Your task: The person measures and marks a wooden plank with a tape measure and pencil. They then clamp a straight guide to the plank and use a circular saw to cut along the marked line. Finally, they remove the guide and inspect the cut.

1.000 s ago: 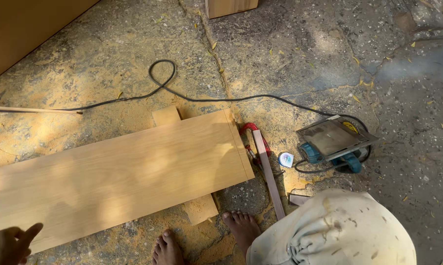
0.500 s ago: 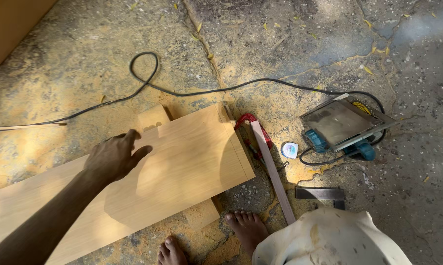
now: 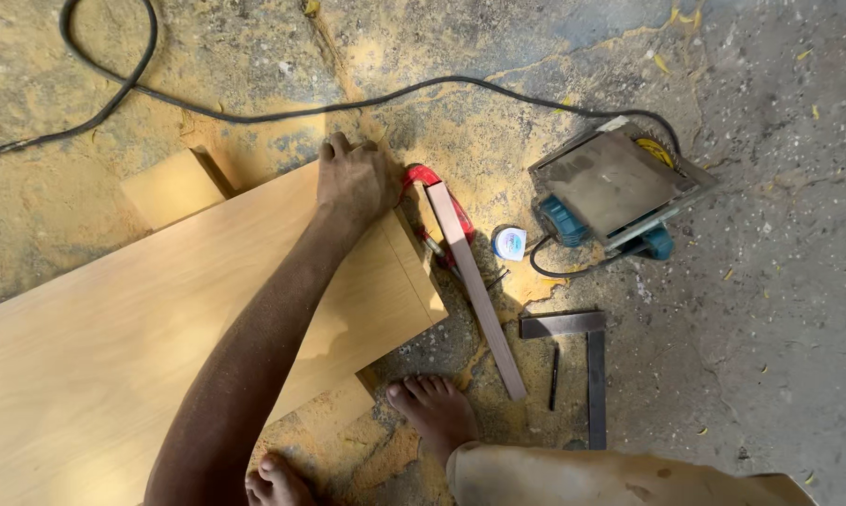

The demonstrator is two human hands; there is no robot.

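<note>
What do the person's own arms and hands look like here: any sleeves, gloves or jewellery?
Only one arm shows, reaching in from the lower left. It is bare from the frame edge down to the hand: no sleeve, glove, watch or ring is visible. Fine dust speckles the forearm and the back of the hand. The other hand is out of view.

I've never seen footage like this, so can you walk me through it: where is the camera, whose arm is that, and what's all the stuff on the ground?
The camera sits on a person's head, looking straight down, so the arm and bare feet are theirs. Only one hand shows, which side is unclear; it presses on the far corner of a long wooden board, gripping nothing. The board lies on wooden blocks over a sawdust-covered floor. Beside it lie a wooden strip, a red clamp, a small tape measure, a circular saw with its black cord, and a metal square.
</note>
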